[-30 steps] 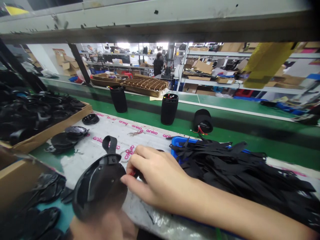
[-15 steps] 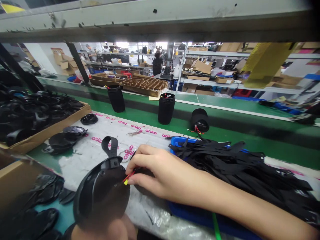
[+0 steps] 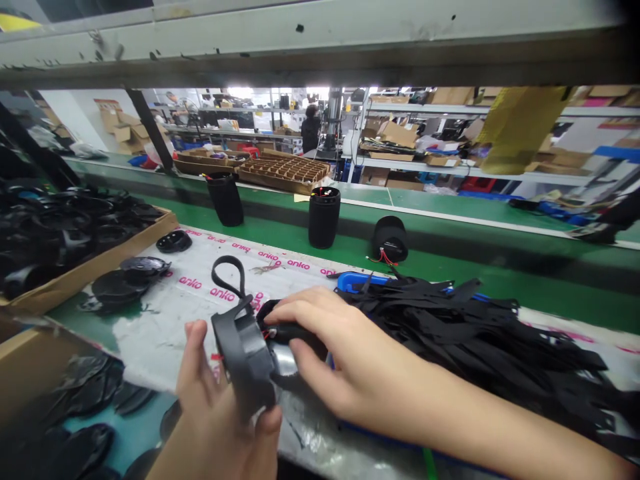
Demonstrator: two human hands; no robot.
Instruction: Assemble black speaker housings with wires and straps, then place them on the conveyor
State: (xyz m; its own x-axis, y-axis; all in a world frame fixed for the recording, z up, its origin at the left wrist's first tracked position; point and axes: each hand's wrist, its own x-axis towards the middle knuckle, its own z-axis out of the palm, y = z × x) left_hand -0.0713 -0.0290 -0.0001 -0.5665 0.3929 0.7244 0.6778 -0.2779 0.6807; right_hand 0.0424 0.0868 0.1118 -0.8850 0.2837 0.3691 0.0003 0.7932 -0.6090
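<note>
My left hand (image 3: 215, 427) grips a round black plastic end cap (image 3: 243, 363), tilted on edge between the thumb and fingers. A black strap loop (image 3: 242, 279) stands up from the cap's top. Just right of it, my right hand (image 3: 345, 357) is closed over a dark rounded part (image 3: 303, 335) that lies against the cap's inner side. Short red wires show between the two parts, and a red connector (image 3: 217, 357) shows at the cap's left. My right fingers partly hide the dark part, so its full shape cannot be made out.
Beside my right forearm, a blue bin (image 3: 355, 283) is heaped with black straps (image 3: 450, 333). Black cylinders with wires (image 3: 324, 220) stand behind on the green bench. At left, a cardboard box (image 3: 100, 267) holds black plastic parts. A metal shelf beam (image 3: 320, 50) crosses overhead.
The cap has turned from face-on to edge-on, and my left fingers and thumb now show around it. My right hand has shifted slightly right, off the yellow connector, onto the dark part.
</note>
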